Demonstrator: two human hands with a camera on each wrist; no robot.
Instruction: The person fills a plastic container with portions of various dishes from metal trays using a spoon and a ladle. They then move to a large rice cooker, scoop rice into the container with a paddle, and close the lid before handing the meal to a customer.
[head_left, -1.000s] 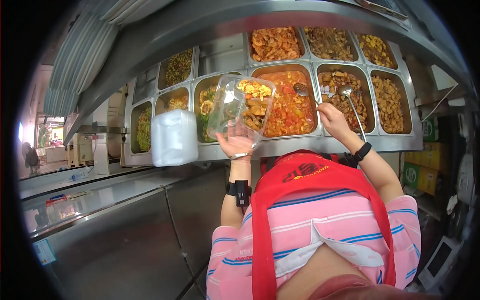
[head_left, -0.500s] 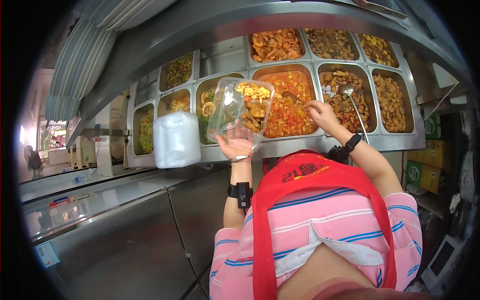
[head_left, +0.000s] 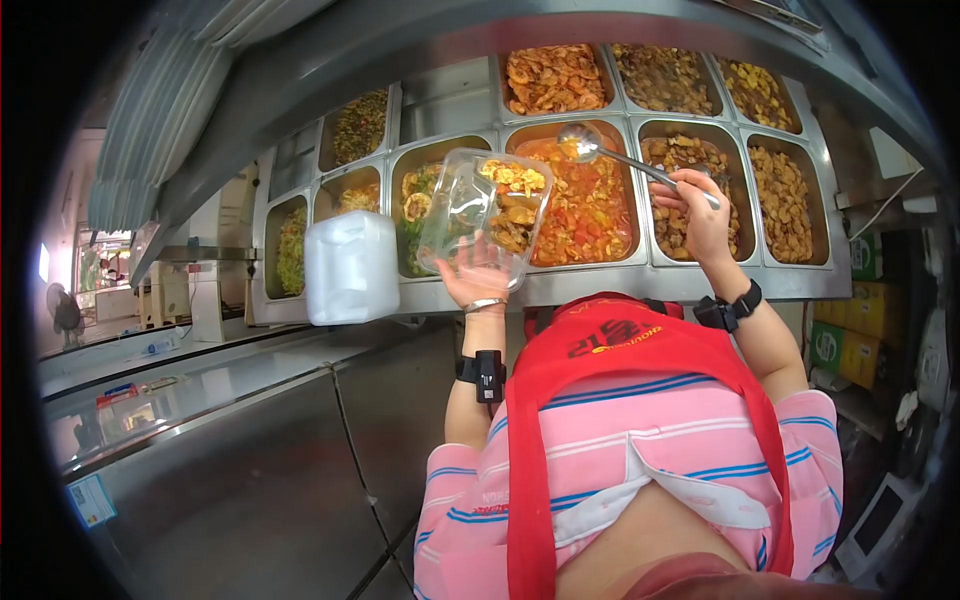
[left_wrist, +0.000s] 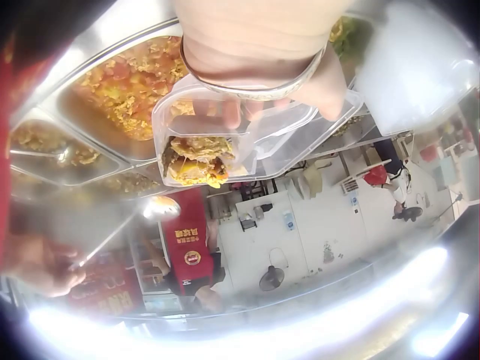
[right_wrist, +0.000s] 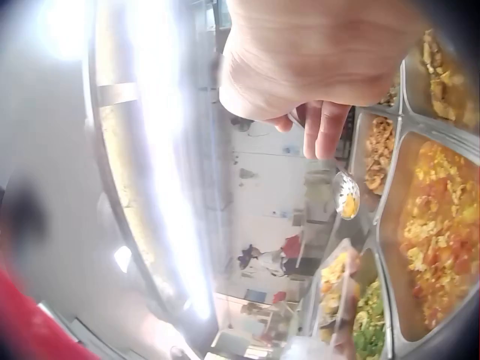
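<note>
My left hand [head_left: 474,272] is palm up beneath a clear plastic takeaway tray [head_left: 447,208], carrying it on outstretched fingers. Scrambled egg [head_left: 514,177] and browned pieces of food [head_left: 511,226] lie in compartments along the tray's right side. My right hand [head_left: 706,213] grips the handle of a metal serving spoon [head_left: 578,143]. The spoon's bowl is over the far end of the tomato-and-egg pan [head_left: 585,225]; a little yellow food shows in it in the right wrist view.
Steel pans of cooked food, including shrimp [head_left: 555,80] and fried chunks [head_left: 780,205], fill the counter. A stack of white containers [head_left: 350,268] stands left of the tray. Plates [head_left: 160,140] are stacked at upper left. A steel shelf [head_left: 400,60] overhangs the far side.
My right hand has risen from the tomato pan's right side, lifting the spoon out and swinging its bowl to the far end. The left hand and tray stay nearly in place.
</note>
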